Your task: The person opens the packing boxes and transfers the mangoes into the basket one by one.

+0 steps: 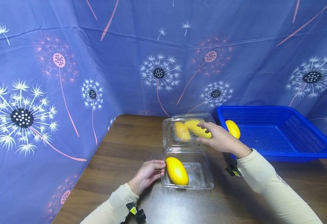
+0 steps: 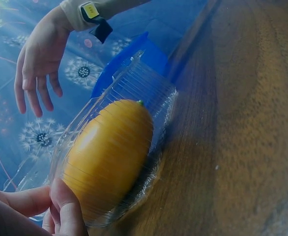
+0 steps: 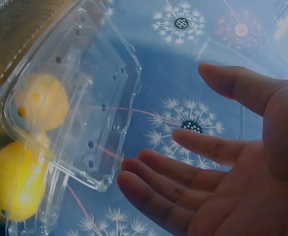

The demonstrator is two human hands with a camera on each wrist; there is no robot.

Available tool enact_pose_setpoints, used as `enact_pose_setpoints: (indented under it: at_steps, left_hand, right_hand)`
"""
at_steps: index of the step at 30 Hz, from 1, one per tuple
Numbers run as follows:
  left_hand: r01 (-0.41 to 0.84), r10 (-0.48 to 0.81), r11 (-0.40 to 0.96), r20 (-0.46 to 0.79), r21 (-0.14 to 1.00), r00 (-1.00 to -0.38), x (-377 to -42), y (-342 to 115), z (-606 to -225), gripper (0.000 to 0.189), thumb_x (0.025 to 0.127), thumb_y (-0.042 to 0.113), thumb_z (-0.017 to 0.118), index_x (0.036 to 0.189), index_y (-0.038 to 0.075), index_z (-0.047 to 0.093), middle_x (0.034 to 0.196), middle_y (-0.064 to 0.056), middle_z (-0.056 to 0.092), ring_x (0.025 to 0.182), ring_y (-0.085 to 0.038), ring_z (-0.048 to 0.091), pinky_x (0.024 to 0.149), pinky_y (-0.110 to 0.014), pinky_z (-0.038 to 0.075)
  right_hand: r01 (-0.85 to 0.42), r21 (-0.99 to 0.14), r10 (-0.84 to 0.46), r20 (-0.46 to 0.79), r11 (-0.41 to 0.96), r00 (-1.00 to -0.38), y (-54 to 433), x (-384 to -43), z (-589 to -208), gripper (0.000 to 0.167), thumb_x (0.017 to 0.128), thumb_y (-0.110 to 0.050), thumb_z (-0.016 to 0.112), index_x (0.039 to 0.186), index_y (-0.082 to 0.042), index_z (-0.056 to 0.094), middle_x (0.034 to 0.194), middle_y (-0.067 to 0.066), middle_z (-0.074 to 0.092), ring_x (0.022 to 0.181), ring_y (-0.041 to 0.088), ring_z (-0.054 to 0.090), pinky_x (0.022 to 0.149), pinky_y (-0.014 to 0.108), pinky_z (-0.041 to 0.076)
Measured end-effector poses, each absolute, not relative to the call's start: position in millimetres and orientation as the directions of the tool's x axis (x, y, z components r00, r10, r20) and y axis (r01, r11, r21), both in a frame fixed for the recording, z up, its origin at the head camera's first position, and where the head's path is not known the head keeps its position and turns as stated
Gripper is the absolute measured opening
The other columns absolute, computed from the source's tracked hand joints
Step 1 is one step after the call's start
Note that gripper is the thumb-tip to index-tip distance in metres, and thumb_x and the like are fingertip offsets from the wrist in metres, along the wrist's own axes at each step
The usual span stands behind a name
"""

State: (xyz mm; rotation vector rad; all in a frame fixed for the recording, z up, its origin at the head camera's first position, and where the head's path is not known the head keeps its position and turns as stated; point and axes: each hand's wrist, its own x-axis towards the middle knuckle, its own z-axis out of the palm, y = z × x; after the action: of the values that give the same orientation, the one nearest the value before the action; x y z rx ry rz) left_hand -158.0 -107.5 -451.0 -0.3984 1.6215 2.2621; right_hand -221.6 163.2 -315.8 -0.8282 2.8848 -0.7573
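A clear plastic clamshell box lies unfolded on the table, its lid toward the back. One yellow mango rests in the left side of its base. My left hand pinches the base's left rim between thumb and fingers, as the left wrist view also shows. Above the lid's right side hovers my right hand, fingers spread and holding nothing. Behind the lid, two mangoes show through the plastic in a second clear box, partly covered by the lid and my right hand.
A blue plastic basket stands at the right, with a mango at its left end, partly behind my right hand. A dandelion-patterned blue cloth hangs behind the brown wooden table.
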Motion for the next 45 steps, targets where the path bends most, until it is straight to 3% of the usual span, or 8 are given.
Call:
enact_pose_setpoints:
  at_steps: [11,19,23,30,45]
  left_hand:
    - [-0.432,0.114,-0.296,-0.417,0.852,-0.902,-156,-109,-454,0.029,0.089,0.000,0.061,0.115,-0.008,0.053,0.076,0.000,0.061,0.066,-0.008,0.056,0.064,-0.018,0.053]
    - [-0.435,0.110,-0.293,-0.422,0.852,-0.900,-155,-109,-455,0.030,0.089,0.001,0.062,0.116,-0.008,0.052,0.077,0.000,0.060,0.066,-0.008,0.056,0.064,-0.017,0.053]
    - [-0.431,0.114,-0.297,-0.416,0.852,-0.902,-156,-110,-453,0.031,0.090,0.001,0.062,0.118,-0.009,0.052,0.077,0.000,0.060,0.066,-0.008,0.056,0.064,-0.017,0.053]
    - [-0.424,0.110,-0.301,-0.411,0.854,-0.905,-158,-111,-451,0.029,0.090,0.000,0.061,0.116,-0.009,0.053,0.076,0.001,0.061,0.065,-0.007,0.056,0.063,-0.017,0.053]
    - [-0.424,0.111,-0.294,-0.410,0.856,-0.905,-160,-107,-453,0.028,0.090,0.000,0.061,0.116,-0.008,0.054,0.075,0.001,0.061,0.065,-0.008,0.056,0.063,-0.017,0.053]
  right_hand:
    - [-0.469,-0.504,-0.509,0.067,0.725,-0.858,153,-213,-334,0.065,0.092,-0.036,0.066,0.143,-0.004,0.042,0.136,0.022,0.054,0.112,0.038,0.061,0.092,0.053,0.051]
    - [-0.482,-0.532,-0.516,0.095,0.697,-0.851,144,-205,-352,0.069,0.090,-0.032,0.069,0.144,-0.001,0.040,0.137,0.021,0.054,0.118,0.038,0.058,0.096,0.054,0.049]
    - [-0.469,-0.545,-0.508,0.089,0.695,-0.857,140,-202,-356,0.067,0.089,-0.030,0.070,0.142,0.001,0.041,0.131,0.022,0.058,0.116,0.038,0.060,0.095,0.053,0.051]
    - [-0.461,-0.558,-0.515,0.069,0.690,-0.854,135,-199,-362,0.066,0.089,-0.032,0.070,0.140,0.001,0.044,0.127,0.021,0.060,0.110,0.037,0.062,0.091,0.051,0.053]
    - [-0.416,-0.572,-0.492,0.026,0.707,-0.870,128,-196,-376,0.073,0.089,-0.041,0.068,0.141,0.003,0.041,0.129,0.025,0.058,0.115,0.039,0.059,0.097,0.055,0.049]
